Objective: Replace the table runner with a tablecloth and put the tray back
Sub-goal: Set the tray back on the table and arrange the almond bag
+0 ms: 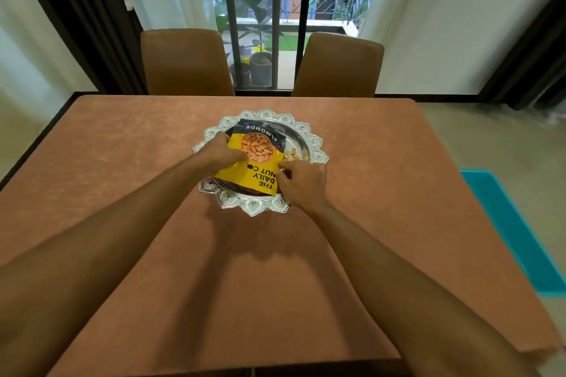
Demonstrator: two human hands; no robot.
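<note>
The brown tablecloth (pixel 122 162) lies flat over the whole bench (pixel 36 144), so that part of the job looks done. I cannot see the runner anywhere.

The shiny silver tray (pixel 254 206) sits in the middle of the cloth, where everyone at the bench could reach it. On the tray lies a yellow and black almond packet (pixel 257 156). Beside the packet, on the right of the tray, are some pale nuts (pixel 292 154).

The left hand (pixel 220 151) has its fingers curled round the left side of the packet. The right hand (pixel 301 185) pinches the near corner. I think both hands hold it so that it can be set straight on the tray and not slide off.

A blue tub (pixel 520 229) stands on the floor to the right. I cannot see what is in it.
</note>
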